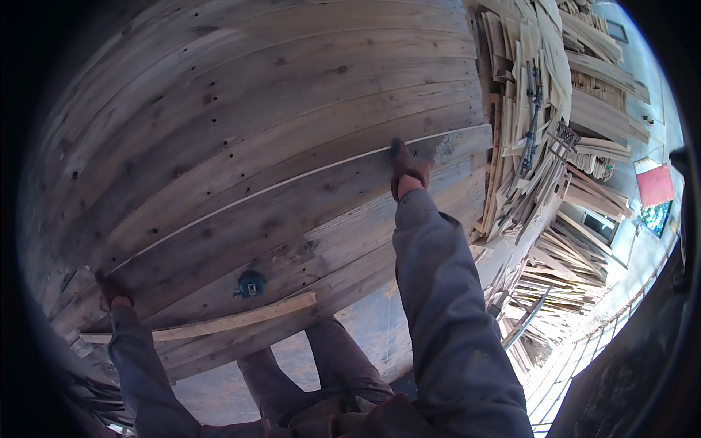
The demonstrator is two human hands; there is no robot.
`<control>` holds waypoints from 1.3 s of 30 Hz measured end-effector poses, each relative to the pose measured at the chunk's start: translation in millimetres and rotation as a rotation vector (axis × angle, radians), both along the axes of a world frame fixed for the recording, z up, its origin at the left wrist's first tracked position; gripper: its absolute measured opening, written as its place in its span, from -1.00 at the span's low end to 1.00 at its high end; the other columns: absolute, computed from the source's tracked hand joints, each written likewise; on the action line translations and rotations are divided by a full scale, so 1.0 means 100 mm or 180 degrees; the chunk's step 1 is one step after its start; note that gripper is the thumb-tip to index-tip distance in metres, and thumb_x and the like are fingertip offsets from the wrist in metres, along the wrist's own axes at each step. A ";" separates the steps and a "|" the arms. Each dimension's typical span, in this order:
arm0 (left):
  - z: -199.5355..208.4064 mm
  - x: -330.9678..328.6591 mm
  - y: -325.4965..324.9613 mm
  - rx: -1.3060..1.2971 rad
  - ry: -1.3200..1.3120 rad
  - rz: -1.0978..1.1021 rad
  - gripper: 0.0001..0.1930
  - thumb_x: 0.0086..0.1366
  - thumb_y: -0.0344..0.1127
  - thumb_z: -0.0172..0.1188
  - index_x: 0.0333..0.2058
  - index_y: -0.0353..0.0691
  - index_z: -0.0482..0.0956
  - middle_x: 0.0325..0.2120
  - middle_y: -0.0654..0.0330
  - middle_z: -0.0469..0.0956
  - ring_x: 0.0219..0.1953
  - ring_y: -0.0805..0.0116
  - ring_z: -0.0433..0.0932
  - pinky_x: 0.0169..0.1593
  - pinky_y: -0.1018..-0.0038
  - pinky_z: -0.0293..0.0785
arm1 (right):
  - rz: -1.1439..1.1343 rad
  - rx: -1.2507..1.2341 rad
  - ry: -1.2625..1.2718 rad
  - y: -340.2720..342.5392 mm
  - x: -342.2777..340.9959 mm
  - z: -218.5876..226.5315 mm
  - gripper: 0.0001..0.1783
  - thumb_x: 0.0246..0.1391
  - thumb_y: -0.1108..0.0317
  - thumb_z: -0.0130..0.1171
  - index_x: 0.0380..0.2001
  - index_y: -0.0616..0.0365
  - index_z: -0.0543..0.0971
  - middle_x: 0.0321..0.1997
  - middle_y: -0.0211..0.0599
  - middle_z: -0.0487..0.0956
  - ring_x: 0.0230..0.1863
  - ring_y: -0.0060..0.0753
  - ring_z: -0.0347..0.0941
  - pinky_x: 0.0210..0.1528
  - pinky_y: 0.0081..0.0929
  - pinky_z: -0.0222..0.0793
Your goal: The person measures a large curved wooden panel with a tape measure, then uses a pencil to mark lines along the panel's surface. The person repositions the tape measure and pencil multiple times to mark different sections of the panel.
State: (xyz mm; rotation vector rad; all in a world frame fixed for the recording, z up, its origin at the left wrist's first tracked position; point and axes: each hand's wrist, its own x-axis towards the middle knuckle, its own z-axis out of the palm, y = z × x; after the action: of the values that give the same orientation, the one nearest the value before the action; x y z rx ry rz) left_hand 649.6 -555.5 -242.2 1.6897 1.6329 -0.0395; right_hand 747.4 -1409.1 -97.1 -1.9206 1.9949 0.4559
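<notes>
Between eight and nine o'clock, your left hand [117,292] is at the long board's [281,208] left end, too dim to tell how far its fingers close or whether they grip; a pale wooden strip [234,324] lies between seven and eight, a teal tool [250,283] at eight. The board crosses the planks [307,87] to two o'clock, where your right hand [410,171] reaches its pale far edge, fingers' closure unclear. The step looks like handling the board from both ends, so any shift calls for both hands moving together.
</notes>
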 end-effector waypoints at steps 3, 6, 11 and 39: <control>0.15 0.05 -0.18 -0.0035 -0.0181 0.0150 -0.31 0.51 0.15 -0.23 0.47 -0.08 0.08 0.47 0.30 0.06 0.47 0.27 -0.01 0.47 0.01 -0.14 | 0.0063 -0.0109 0.0216 0.00 -0.03 0.00 0.41 -0.09 -0.51 0.30 0.50 0.32 -0.03 0.36 0.12 0.46 0.35 0.05 0.44 0.34 -0.21 0.34; 0.22 0.06 -0.25 -0.0026 -0.0234 0.0196 -0.29 0.48 0.19 -0.19 0.45 -0.09 0.13 0.44 0.29 0.12 0.43 0.28 0.06 0.43 0.04 -0.07 | 0.0115 -0.0123 0.0236 -0.03 -0.03 -0.06 0.40 -0.10 -0.53 0.29 0.49 0.30 0.01 0.34 0.12 0.47 0.34 0.06 0.45 0.33 -0.20 0.36; 0.22 0.07 -0.26 -0.0020 -0.0158 0.0147 -0.26 0.43 0.25 -0.13 0.40 -0.11 0.21 0.39 0.27 0.22 0.36 0.29 0.17 0.38 0.09 0.04 | 0.0168 -0.0195 0.0297 -0.09 -0.02 -0.13 0.38 -0.11 -0.55 0.29 0.46 0.30 0.07 0.35 0.11 0.47 0.34 0.07 0.45 0.32 -0.18 0.36; 0.69 0.33 -0.81 0.0537 0.0298 0.0337 -0.04 0.12 0.48 0.30 0.12 -0.41 0.60 0.06 0.04 0.66 -0.03 0.20 0.65 0.04 0.26 0.58 | 0.0279 -0.0117 0.0055 -0.01 0.22 -0.14 0.34 -0.10 -0.52 0.28 0.44 0.32 0.10 0.34 0.08 0.48 0.34 0.03 0.45 0.33 -0.17 0.32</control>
State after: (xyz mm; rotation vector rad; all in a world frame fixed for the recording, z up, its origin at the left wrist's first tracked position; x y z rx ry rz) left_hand 682.5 -636.6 -173.5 1.7463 1.8375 0.0742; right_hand 769.3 -1410.5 -110.6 -2.0396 1.9485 0.4627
